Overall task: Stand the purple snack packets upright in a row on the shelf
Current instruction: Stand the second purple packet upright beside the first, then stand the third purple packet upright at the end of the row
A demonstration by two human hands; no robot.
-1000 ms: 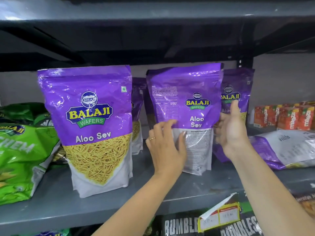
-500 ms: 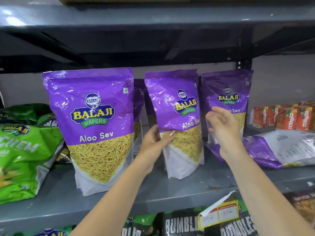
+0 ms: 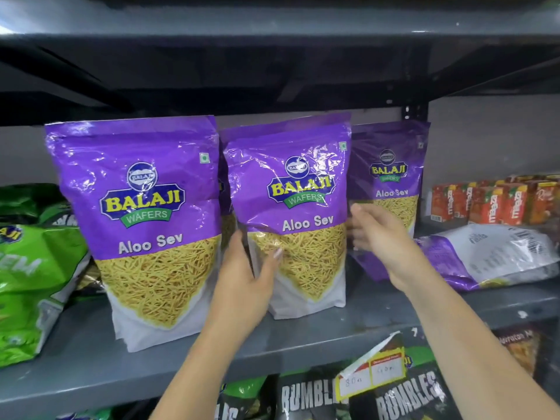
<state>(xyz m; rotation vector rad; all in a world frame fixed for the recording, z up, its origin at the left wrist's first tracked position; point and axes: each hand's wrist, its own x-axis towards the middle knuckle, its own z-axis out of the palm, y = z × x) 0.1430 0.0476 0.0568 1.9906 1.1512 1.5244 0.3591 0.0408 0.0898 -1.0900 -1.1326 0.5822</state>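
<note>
Right, far left on the grey metal shelf (image 3: 91, 353) sits a green snack bag (image 3: 27, 286), slumped at the edge of view. Next along, the first purple Balaji Aloo Sev packet (image 3: 145, 225) stands upright near the front lip, label facing out. Just behind its right edge another purple packet (image 3: 225, 192) peeks through, mostly hidden. Now the left hand (image 3: 245, 286): it clasps the lower left edge of the middle Aloo Sev packet (image 3: 300, 213), thumb across the front, fingers tucked behind. That packet stands upright on the shelf, just right of the first. The right hand (image 3: 378, 237) hovers by the packet's right edge, fingers spread and loose, gripping nothing; whether it touches the packet, I can't tell. Behind that hand, further back, a third Aloo Sev packet (image 3: 391, 177) stands upright. To the right, one more purple packet (image 3: 491, 256) lies flat, white back up. Beyond it, red Maaza juice cartons (image 3: 491, 204) line the far right.
</note>
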